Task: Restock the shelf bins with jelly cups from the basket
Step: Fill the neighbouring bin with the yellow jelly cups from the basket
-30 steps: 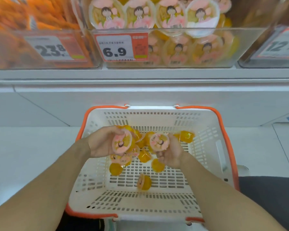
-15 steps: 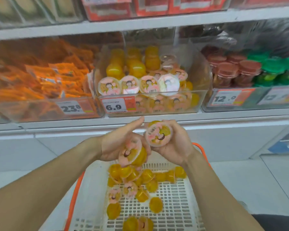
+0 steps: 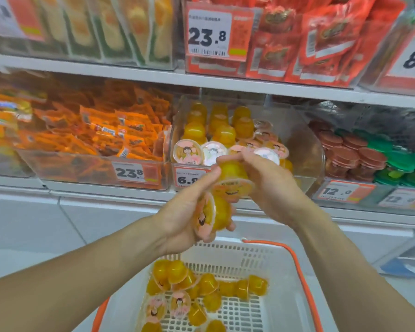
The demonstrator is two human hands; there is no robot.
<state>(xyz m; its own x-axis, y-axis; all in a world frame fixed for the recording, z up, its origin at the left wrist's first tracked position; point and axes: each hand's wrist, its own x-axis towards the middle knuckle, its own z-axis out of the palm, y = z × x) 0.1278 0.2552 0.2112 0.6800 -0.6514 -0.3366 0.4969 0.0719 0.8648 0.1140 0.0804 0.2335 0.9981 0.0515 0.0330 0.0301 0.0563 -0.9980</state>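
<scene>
Each hand's grip, left hand (image 3: 177, 216), right hand (image 3: 271, 180), apparently on a jelly cup (image 3: 222, 213)

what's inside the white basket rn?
Loose yellow jelly cups piled at the far-left end of the white plastic basket; bare slotted floor to their right. The near end is out of frame.

Shop aisle, white shelving. Upper shelf board (image 3: 225, 80) carries red snack packets (image 3: 309, 39) and green-edged packs (image 3: 94, 27) behind a price tag (image 3: 209, 32) reading 23.8. Lower shelf: orange packets (image 3: 94, 135) at left, brown-lidded tubs (image 3: 345, 152) and green-lidded tubs (image 3: 398, 161) at right. White base panel (image 3: 94, 224) below. Pale floor (image 3: 22, 264). Even, bright light.
</scene>
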